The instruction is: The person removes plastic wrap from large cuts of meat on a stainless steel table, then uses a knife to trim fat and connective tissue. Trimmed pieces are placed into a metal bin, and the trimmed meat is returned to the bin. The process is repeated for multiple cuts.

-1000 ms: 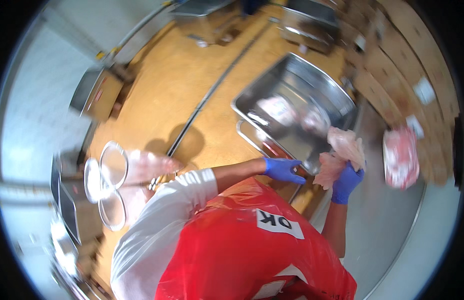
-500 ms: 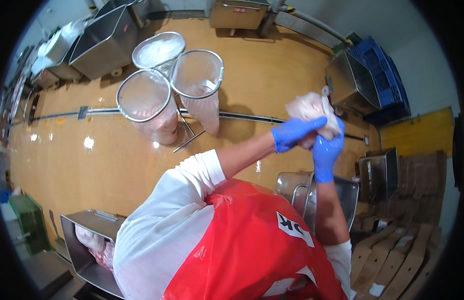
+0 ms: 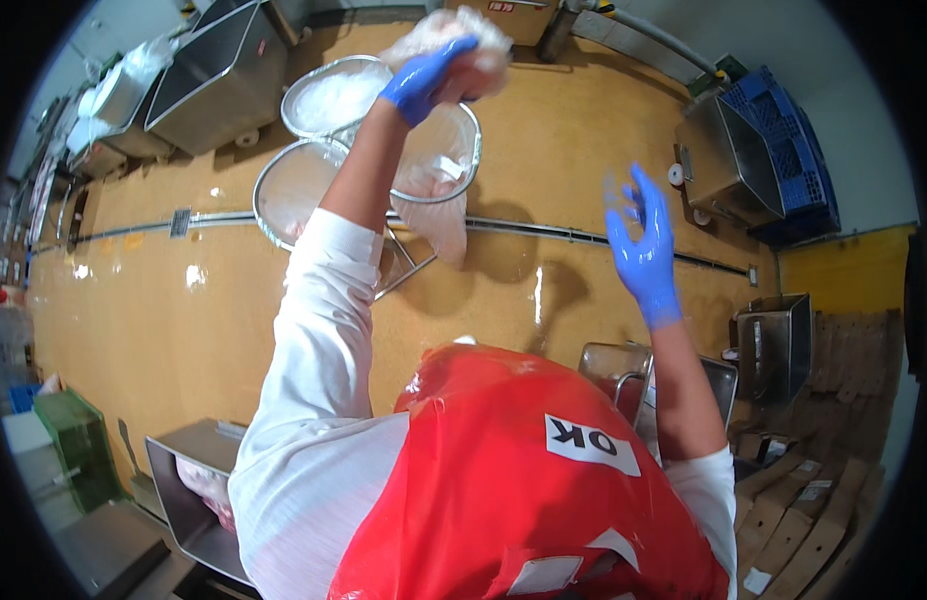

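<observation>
My left hand (image 3: 423,82), in a blue glove, is stretched out over the hoop stand with a pale pinkish piece of raw meat (image 3: 491,58) in its grip; motion blurs the meat's outline. Beneath it are three metal hoops holding clear plastic bags: a near-left bag (image 3: 295,200), a far-left bag (image 3: 335,98) and a right-hand bag (image 3: 428,225). Whitish or pinkish contents show inside them. Well to the right, my right hand (image 3: 643,248), also blue-gloved, is raised over the floor with fingers apart and nothing in it.
Pieces of meat lie in a steel bin (image 3: 198,440) at the lower left. Large steel tubs (image 3: 208,95) line the far left. A wheeled steel tub (image 3: 728,160) stands beside blue crates (image 3: 768,130) at the right. Flattened cardboard (image 3: 793,520) is lower right. A drain channel (image 3: 553,234) crosses the floor.
The meat, earlier between both hands at the right, has swung left and away with my left hand, over the hoops. My right hand has let go and its fingers have spread.
</observation>
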Demonstrator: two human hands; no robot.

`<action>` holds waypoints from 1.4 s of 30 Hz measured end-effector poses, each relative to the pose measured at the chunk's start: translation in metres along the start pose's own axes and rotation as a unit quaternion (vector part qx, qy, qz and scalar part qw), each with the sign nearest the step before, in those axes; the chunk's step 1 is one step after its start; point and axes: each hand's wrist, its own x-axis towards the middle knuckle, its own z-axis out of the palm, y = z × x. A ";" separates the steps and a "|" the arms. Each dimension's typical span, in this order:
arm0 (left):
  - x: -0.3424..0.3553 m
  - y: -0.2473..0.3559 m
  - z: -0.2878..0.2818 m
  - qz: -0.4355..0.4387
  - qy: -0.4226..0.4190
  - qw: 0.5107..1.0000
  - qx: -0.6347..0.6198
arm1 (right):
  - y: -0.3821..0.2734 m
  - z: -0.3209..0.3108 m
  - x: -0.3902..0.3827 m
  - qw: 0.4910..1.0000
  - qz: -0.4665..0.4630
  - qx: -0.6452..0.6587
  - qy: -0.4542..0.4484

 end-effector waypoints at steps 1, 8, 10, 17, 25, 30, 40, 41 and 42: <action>0.011 -0.024 -0.015 -0.001 0.066 0.995 0.081 | 0.020 -0.013 -0.019 0.999 0.008 -0.032 -0.014; 0.010 -0.255 -0.109 -0.160 -0.162 0.668 0.709 | 0.151 -0.096 -0.258 0.923 0.341 -0.140 -0.107; 0.025 -0.247 -0.026 -0.178 -0.191 0.692 0.673 | 0.142 -0.117 -0.373 0.843 0.499 -0.169 -0.110; 0.025 -0.335 0.158 -0.166 -0.195 0.832 0.492 | 0.110 -0.103 -0.741 0.673 0.688 -0.179 -0.203; -0.068 -0.500 0.363 -0.196 -0.420 0.737 0.492 | 0.062 -0.055 -0.767 0.566 0.803 -0.028 0.183; -0.116 -0.503 0.523 -0.142 -0.554 0.636 0.518 | 0.065 -0.061 -0.800 0.545 0.811 -0.024 0.209; -0.126 -0.576 0.680 -0.150 -0.651 0.540 0.511 | 0.112 -0.153 -0.757 0.459 0.663 0.101 0.582; -0.120 -0.590 0.683 -0.168 -0.628 0.564 0.510 | 0.122 -0.164 -0.744 0.472 0.664 0.090 0.572; -0.116 -0.609 0.681 -0.188 -0.602 0.588 0.506 | 0.132 -0.173 -0.734 0.486 0.668 0.078 0.559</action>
